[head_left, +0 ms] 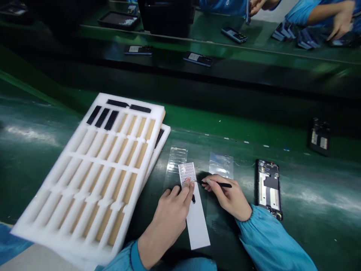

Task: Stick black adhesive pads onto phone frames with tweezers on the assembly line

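Observation:
A white sheet [199, 229] of small black dot stickers lies lengthwise in front of me, with a larger black mark partway down it. My left hand [173, 210] rests on the sheet's left edge, its fingers stretched out and their tips touching the sheet just below the rows of dots. My right hand [227, 194] pinches a pair of black tweezers [225, 184], whose tip reaches the dots beside my left fingertips. To the right of that hand lies an opened phone [268, 186], its inner parts showing.
On the left, white foam trays [76, 154] are stacked, with black strips in some slots. Clear film pieces [221, 164] lie behind the sheet. Another opened phone [319, 136] is farther right. Phones [198, 59] lie beyond; co-workers' hands [341, 22] are at top right.

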### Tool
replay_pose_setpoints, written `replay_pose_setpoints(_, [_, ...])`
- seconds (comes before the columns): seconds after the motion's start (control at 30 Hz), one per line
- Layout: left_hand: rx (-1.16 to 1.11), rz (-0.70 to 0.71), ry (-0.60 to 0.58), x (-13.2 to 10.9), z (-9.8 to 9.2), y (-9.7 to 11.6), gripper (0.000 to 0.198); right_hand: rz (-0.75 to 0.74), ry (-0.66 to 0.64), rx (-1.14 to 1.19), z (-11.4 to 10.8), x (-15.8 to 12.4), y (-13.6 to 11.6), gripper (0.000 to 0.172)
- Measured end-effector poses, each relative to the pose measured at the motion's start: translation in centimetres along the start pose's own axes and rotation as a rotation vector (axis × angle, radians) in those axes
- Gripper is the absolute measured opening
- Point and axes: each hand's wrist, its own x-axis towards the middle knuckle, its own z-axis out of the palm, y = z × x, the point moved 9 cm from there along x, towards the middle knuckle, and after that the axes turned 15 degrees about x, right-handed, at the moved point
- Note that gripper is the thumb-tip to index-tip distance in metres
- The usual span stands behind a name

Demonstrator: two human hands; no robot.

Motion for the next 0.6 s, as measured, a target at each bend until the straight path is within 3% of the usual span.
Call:
replay_pose_setpoints(0.23, [0.034,-0.018,-0.011,0.1,-0.2,-0.1,0.072,-0.006,0.025,0.002,0.0,-0.4,0.1,0.025])
replay_pose_setpoints(0.43, [0.081,-0.042,-0.006,-0.1,-0.5,0.0,0.071,-0.168,0.011,-0.061,0.5,-0.8,-0.9,0.047])
replay_pose_setpoints(0.6, [0.089,-0.056,-0.012,0.1,-0.8,-0.1,0.071,-0.274,0.036,-0.063,0.3,-0.8,-2.0,0.039])
